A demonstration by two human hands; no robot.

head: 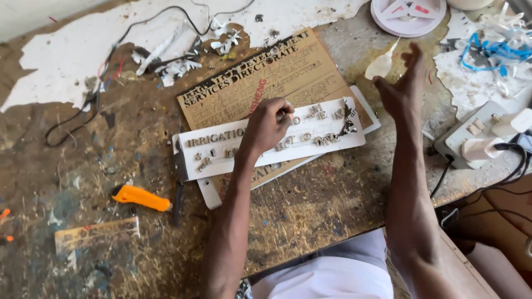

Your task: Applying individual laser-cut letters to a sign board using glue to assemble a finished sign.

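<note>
Pinching down over the white strip (310,133), the left hand (267,126) has its fingers curled tight, fingertips (285,113) pressed to the strip's upper edge among the small cut-out letters (327,126); whether a letter sits between them, I cannot tell. That strip lies across a brown board (271,77), tilted a little, with a row of letters already set along its left end and loose ones scattered to the right. A second white strip peeks out from under it.

Over to the right hand (403,88): it's up off the table, fingers spread and loose, gripping nothing, hovering just beside a pale teardrop-shaped scrap (380,66) near the board's right corner.

Down at lower left, an orange knife (141,197) lies on the worn bench (310,221), well apart from both hands. A black cable (105,66) loops across the upper left past white offcuts (172,61). At the far right sits a grey power strip (471,138) with white plugs in it, and a white round lid (409,14) rests at the top edge.
</note>
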